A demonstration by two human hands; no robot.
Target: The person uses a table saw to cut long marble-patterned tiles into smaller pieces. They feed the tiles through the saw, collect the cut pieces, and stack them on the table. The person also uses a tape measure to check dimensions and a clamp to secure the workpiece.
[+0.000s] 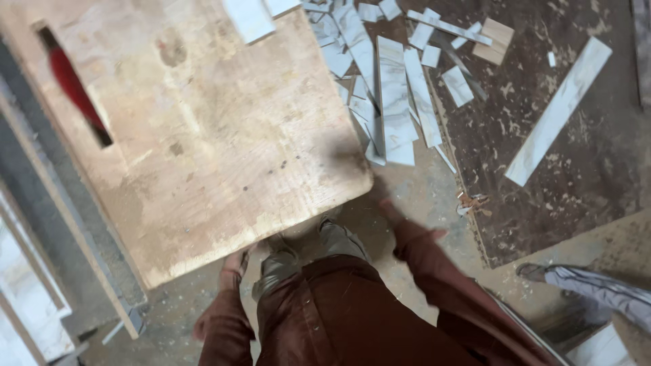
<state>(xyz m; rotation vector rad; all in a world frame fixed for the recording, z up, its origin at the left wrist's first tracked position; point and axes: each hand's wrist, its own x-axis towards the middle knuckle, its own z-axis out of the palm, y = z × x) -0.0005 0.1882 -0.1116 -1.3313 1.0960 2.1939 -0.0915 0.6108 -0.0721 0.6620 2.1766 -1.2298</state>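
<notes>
Below the near edge of the board: both hands hang low beside the person's legs, blurred.
Left hand (234,268): just under the board's near edge, close to it; sleeve dark red; holds nothing that shows, but whether the fingers are loose or curled I cannot tell.
Right hand (413,230): near the board's near right corner, fingers spread and loose, grasping nothing; contact with the board cannot be told.
Wooden board (196,129): large, pale, stained, lying flat and tilted across the view, directly ahead of the hands.
Slot (74,88): long narrow cut in the board's far left part, something red showing through it.
Shoes (305,247): grey, on the dusty floor between the two hands, partly under the board.
Tile offcuts (393,95): heap of white marbled strips and chips on the floor, beside the board's right edge.
Long tile strip (559,112): lies alone on the dark mat (542,203), well apart from the heap.
Another person's foot (536,272): grey shoe and trouser leg at the right, near the mat's edge.
</notes>
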